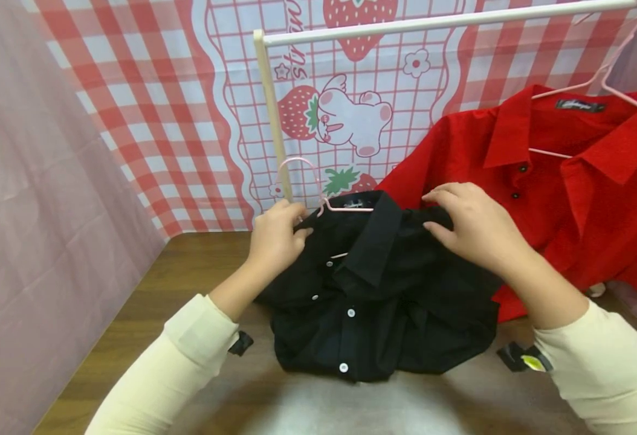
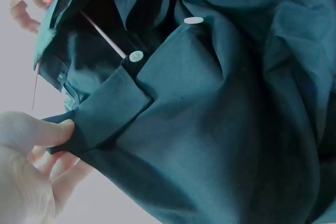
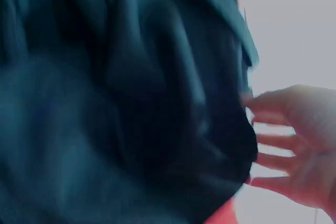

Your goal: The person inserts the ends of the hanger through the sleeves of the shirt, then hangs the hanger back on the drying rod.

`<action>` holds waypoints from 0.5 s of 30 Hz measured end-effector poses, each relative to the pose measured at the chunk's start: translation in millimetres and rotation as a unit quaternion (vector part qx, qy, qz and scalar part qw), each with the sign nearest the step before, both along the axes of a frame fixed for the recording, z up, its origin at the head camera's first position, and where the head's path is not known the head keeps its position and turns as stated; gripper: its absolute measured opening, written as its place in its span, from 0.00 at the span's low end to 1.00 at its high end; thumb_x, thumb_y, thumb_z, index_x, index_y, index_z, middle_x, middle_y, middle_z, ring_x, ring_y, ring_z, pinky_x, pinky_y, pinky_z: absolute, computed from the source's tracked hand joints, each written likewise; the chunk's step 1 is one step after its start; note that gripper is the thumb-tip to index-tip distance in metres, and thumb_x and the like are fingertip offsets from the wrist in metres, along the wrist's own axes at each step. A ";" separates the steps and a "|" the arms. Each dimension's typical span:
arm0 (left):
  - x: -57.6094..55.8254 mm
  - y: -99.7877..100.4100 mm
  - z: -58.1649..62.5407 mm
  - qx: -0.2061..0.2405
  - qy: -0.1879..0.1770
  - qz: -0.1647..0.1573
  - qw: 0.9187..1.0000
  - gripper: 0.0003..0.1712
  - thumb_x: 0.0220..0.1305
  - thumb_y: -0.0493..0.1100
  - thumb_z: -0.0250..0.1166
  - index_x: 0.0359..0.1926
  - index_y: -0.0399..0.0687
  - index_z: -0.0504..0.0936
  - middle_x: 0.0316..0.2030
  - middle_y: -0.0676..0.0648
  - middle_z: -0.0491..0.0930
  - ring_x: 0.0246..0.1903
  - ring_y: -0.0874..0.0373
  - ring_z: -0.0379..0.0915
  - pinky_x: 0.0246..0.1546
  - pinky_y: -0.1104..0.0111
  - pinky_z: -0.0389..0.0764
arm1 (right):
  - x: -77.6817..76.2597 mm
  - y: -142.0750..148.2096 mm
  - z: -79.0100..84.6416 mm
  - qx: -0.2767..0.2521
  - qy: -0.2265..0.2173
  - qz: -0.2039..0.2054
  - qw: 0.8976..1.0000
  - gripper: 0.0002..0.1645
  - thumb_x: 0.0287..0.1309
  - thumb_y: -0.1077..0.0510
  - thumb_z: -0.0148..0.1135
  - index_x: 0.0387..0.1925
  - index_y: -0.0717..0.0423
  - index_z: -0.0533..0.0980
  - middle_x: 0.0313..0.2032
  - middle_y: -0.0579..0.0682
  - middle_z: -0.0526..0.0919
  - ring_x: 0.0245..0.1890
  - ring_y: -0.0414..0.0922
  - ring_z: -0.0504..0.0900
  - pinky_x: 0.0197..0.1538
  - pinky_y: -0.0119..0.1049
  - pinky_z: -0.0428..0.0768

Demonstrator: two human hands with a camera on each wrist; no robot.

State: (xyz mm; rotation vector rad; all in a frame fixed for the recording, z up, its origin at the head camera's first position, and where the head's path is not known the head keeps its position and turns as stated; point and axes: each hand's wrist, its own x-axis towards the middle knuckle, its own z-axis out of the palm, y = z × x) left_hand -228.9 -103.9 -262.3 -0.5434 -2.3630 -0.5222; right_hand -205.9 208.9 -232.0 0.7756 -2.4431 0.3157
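A black button-up shirt [image 1: 373,302] hangs on a pink hanger [image 1: 321,202], its collar upright on one side and its lower part bunched on the table. My left hand [image 1: 277,235] pinches the shirt's shoulder beside the collar; in the left wrist view, the thumb of the left hand [image 2: 31,156] lies on top of the cloth with fingers beneath. At the opposite shoulder is my right hand [image 1: 473,226], thumb and fingers spread apart. In the right wrist view, the fingertips of the right hand [image 3: 299,140] meet the shirt's edge without visibly gripping it; that view is blurred.
To the right, a red shirt [image 1: 558,181] hangs from a white rail [image 1: 449,23] on another pink hanger. A wooden post [image 1: 271,109] holds the rail's left end. Behind stands a strawberry-print cloth [image 1: 166,121]; a pink curtain [image 1: 35,181] borders the wooden table [image 1: 133,338].
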 end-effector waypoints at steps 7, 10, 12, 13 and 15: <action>-1.2 -13.3 -4.8 0.023 -0.006 0.008 1.000 0.08 0.52 0.38 0.75 0.34 0.45 0.84 0.29 0.46 0.80 0.33 0.50 0.79 0.33 0.51 0.77 | -12.4 55.0 -1.8 -0.072 -0.155 -0.017 0.985 0.15 0.53 0.67 0.69 0.45 0.60 0.81 0.36 0.54 0.85 0.35 0.49 0.79 0.43 0.37 0.79; -1.5 -18.1 -5.3 0.033 -0.007 0.014 0.999 0.09 0.52 0.38 0.75 0.34 0.44 0.84 0.29 0.45 0.81 0.33 0.50 0.79 0.34 0.51 0.77 | -13.8 69.6 -5.4 -0.108 -0.172 -0.051 0.978 0.12 0.53 0.66 0.70 0.42 0.60 0.82 0.32 0.52 0.85 0.31 0.45 0.79 0.36 0.23 0.73; -1.9 -20.4 -5.4 0.039 -0.007 0.019 0.999 0.08 0.52 0.39 0.75 0.33 0.43 0.84 0.29 0.45 0.80 0.33 0.50 0.79 0.34 0.50 0.76 | -14.9 77.2 -6.8 -0.123 -0.183 -0.063 0.973 0.12 0.53 0.65 0.70 0.41 0.62 0.83 0.31 0.53 0.85 0.29 0.43 0.78 0.33 0.20 0.72; -1.8 -21.2 -5.3 0.040 -0.008 0.020 0.999 0.08 0.52 0.38 0.75 0.33 0.43 0.84 0.29 0.45 0.80 0.33 0.50 0.79 0.34 0.50 0.76 | -15.6 80.4 -7.1 -0.125 -0.189 -0.066 0.972 0.12 0.54 0.65 0.70 0.41 0.62 0.82 0.31 0.53 0.85 0.28 0.43 0.77 0.33 0.21 0.72; -1.8 -22.2 -5.6 0.042 -0.011 0.021 0.999 0.08 0.52 0.38 0.74 0.33 0.43 0.84 0.29 0.45 0.80 0.33 0.50 0.79 0.34 0.50 0.75 | -17.3 85.0 -7.1 -0.125 -0.203 -0.073 0.968 0.12 0.54 0.64 0.70 0.42 0.64 0.82 0.31 0.54 0.85 0.28 0.43 0.78 0.32 0.23 0.74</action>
